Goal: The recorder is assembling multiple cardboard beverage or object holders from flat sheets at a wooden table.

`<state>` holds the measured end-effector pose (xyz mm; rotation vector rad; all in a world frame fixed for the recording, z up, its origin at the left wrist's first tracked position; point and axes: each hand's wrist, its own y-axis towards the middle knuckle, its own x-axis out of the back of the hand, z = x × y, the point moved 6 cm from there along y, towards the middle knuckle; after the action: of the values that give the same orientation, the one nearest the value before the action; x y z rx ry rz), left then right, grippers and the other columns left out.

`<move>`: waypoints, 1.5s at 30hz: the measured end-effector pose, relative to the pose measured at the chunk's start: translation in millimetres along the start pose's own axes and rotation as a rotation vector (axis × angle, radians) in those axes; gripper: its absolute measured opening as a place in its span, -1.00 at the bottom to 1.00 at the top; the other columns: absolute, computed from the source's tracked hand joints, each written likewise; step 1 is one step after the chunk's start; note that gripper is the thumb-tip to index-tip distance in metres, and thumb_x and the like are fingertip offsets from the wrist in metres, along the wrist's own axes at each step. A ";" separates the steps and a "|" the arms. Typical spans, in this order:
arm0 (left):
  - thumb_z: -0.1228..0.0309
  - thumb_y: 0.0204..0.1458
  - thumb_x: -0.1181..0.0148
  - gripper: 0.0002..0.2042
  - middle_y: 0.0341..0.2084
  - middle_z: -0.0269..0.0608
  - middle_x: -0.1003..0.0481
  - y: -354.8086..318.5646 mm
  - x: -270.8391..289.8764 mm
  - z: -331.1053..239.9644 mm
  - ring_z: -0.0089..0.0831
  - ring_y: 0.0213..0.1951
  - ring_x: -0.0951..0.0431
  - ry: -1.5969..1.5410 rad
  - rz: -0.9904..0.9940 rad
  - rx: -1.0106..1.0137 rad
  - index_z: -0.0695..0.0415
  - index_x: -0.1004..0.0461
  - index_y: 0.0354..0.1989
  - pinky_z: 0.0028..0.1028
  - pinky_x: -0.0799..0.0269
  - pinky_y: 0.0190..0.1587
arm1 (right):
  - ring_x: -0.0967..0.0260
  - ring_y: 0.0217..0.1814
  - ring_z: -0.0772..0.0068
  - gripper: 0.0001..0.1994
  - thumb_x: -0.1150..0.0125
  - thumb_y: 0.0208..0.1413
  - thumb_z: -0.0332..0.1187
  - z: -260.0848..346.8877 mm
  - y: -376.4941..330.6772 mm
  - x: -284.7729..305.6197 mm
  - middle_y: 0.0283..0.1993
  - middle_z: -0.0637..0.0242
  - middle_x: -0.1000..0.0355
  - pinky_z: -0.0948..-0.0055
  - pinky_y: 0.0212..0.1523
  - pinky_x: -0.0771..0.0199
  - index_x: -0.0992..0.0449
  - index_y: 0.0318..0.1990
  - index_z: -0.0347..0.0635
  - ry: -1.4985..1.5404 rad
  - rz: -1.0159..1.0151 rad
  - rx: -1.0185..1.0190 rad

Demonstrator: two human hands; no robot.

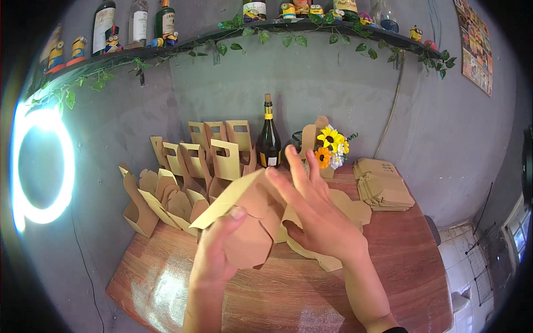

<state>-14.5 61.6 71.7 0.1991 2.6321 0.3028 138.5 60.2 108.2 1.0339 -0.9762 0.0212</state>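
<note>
A brown cardboard box blank, partly folded, is held up over the wooden table. My left hand grips its lower left part, thumb on the front panel. Flat against its right side presses my right hand, with the fingers stretched out and pointing up-left. Loose flaps of the blank hang below and to the right of that hand.
Several folded cardboard carrier boxes stand in rows at the back left. A dark bottle and a sunflower bunch stand by the wall. A stack of flat blanks lies at the right. A ring light glows at the left.
</note>
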 end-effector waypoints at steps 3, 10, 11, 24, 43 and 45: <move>0.23 0.13 -0.09 -0.53 -0.11 -0.12 -0.47 -2.2 -7.5 9.4 -0.40 -0.14 -0.52 -0.036 0.100 0.169 0.27 -0.30 0.13 -0.44 -0.45 -0.14 | 0.42 0.53 -0.15 -0.05 -0.31 -0.26 -0.65 4.2 -1.7 -9.9 0.52 0.16 0.38 -0.12 0.30 -0.04 -0.08 0.36 0.25 -0.038 0.144 0.031; 0.04 0.26 0.16 -0.43 -0.04 -0.03 -0.45 -2.6 -13.3 -3.3 -0.33 -0.04 -0.49 -0.261 0.118 0.253 0.40 -0.30 0.10 -0.42 -0.43 -0.06 | 0.26 0.51 -0.05 -0.10 -0.47 -0.31 -0.50 -21.1 -1.4 -19.3 0.48 0.04 0.19 0.09 0.37 -0.06 -0.13 0.29 -0.05 0.267 0.207 -0.015; 0.05 0.27 0.19 -0.43 -0.08 0.01 -0.48 -5.7 -9.0 -18.6 -0.29 -0.07 -0.52 -0.154 0.122 0.117 0.43 -0.32 0.06 -0.40 -0.45 -0.08 | 0.26 0.51 -0.05 -0.10 -0.47 -0.31 -0.50 -26.7 -2.6 -16.2 0.48 0.04 0.19 0.09 0.37 -0.06 -0.13 0.29 -0.05 0.263 0.207 -0.017; 0.40 0.18 -0.01 -0.75 -0.32 -0.04 -0.56 -13.4 47.3 -88.2 -0.40 -0.33 -0.61 0.424 -0.286 -0.461 0.34 -0.52 -0.17 -0.51 -0.49 -0.27 | -0.18 0.32 0.17 -0.03 -0.54 -0.20 -0.28 -44.7 -1.6 -20.5 0.25 0.05 -0.21 0.23 0.32 -0.16 0.01 0.32 -0.30 0.786 0.013 -0.278; 0.51 -0.23 -0.34 -0.58 -0.32 -0.03 -0.51 35.2 189.2 -40.3 -0.10 -0.23 -0.55 1.553 -0.436 -0.205 0.02 -0.55 -0.08 -0.24 -0.46 -0.15 | -0.13 0.28 0.18 0.07 -0.46 -0.12 -0.40 4.1 80.8 -141.0 0.25 -0.05 -0.03 0.18 0.22 -0.31 0.39 0.32 -0.27 1.160 -0.320 -0.413; 0.49 -0.33 -0.42 -0.56 -0.21 -0.08 -0.44 33.3 195.7 -34.8 -0.13 -0.18 -0.52 1.634 -0.448 -0.196 -0.02 -0.58 -0.13 -0.25 -0.45 -0.08 | -0.12 0.29 0.19 0.05 -0.45 -0.11 -0.40 13.3 98.1 -175.3 0.24 -0.06 -0.03 0.20 0.23 -0.29 0.36 0.31 -0.30 1.130 -0.312 -0.380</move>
<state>-199.3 125.3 22.7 -1.1866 3.9585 0.7873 -18.5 176.4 59.2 0.6379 0.2115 0.1400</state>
